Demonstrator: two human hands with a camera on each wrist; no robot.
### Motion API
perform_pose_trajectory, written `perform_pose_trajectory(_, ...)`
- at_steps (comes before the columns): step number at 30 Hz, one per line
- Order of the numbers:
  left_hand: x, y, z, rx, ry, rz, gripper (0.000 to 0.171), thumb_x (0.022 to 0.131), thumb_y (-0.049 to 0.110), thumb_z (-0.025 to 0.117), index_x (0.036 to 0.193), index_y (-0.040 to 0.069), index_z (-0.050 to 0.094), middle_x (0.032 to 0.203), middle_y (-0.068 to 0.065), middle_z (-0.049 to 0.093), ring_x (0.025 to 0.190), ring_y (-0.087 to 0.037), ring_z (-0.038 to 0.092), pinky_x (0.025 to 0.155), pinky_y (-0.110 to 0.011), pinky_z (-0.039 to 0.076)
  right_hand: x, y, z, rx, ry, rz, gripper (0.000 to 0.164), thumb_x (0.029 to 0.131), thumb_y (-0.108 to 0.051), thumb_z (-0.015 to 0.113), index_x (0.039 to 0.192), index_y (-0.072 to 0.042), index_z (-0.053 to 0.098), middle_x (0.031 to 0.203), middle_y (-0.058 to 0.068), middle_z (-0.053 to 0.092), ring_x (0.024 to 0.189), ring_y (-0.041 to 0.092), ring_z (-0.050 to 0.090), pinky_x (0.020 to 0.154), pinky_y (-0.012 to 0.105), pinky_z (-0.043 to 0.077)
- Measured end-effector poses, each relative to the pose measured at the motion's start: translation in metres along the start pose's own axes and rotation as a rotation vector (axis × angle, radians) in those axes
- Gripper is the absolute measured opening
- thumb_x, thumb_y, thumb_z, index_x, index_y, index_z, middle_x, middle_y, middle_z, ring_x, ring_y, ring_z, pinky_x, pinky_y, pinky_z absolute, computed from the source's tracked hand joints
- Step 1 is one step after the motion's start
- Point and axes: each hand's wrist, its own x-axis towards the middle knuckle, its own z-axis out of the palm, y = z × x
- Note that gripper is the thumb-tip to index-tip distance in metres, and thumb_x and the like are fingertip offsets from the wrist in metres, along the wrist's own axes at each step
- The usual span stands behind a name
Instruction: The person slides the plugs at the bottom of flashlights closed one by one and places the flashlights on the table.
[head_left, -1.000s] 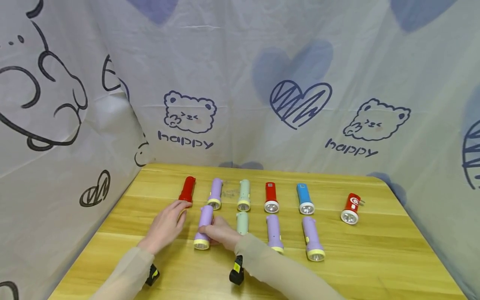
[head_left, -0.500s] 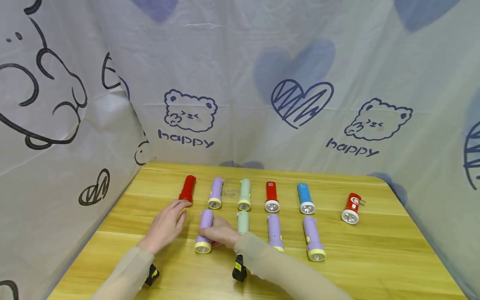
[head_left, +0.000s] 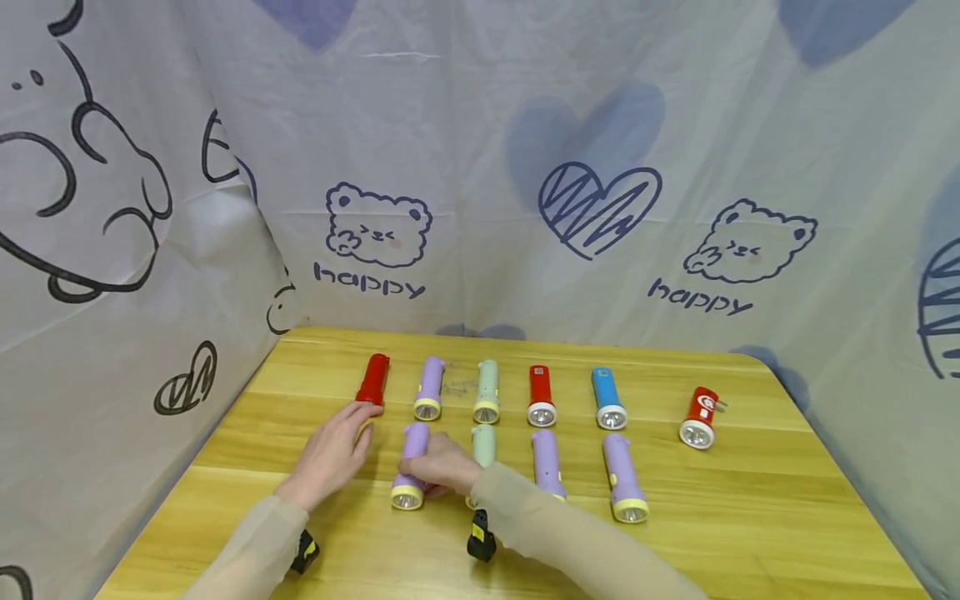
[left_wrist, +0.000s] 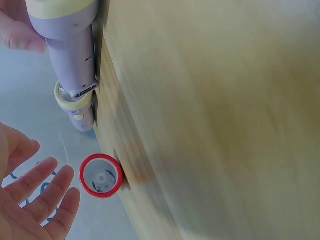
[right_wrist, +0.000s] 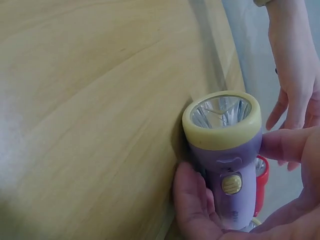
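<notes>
In the head view, my right hand (head_left: 447,465) grips a purple flashlight (head_left: 415,443) with a yellow head, whose lens points toward me. The right wrist view shows thumb and fingers on either side of this flashlight (right_wrist: 241,202), its yellow switch facing up the view and its body along the wooden table. My left hand (head_left: 328,457) is spread with relaxed fingers, its fingertips by the front end of a red flashlight (head_left: 374,379). In the left wrist view that red-rimmed lens (left_wrist: 101,176) stands a little apart from the left fingers, which hold nothing.
Behind stands a row with a purple flashlight (head_left: 430,385), a green one (head_left: 487,387), a red one (head_left: 540,387) and a blue one (head_left: 605,387). A red flashlight with plug prongs (head_left: 702,410) lies farther right. Nearer are a green (head_left: 483,444) and two purple flashlights (head_left: 547,458).
My right hand has shifted the purple flashlight slightly toward me and to the right, lining it up beside the green one. The left hand has stayed in place.
</notes>
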Motion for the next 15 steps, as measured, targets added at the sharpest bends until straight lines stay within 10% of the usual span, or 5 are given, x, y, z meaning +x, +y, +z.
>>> perform_pose_trajectory(15, -0.0006, 0.0024, 0.0023, -0.013, -0.027, -0.018, 0.032, 0.1, 0.009, 0.057, 0.131, 0.004, 0.063, 0.135, -0.016, 0.063, 0.12, -0.038, 0.064, 0.097, -0.055, 0.056, -0.0032, -0.0032, -0.0045, -0.064, 0.019, 0.009, 0.041, 0.085, -0.016, 0.072, 0.115, 0.006, 0.055, 0.092, 0.014, 0.058, 0.069, 0.023, 0.068, 0.057, 0.038, 0.062)
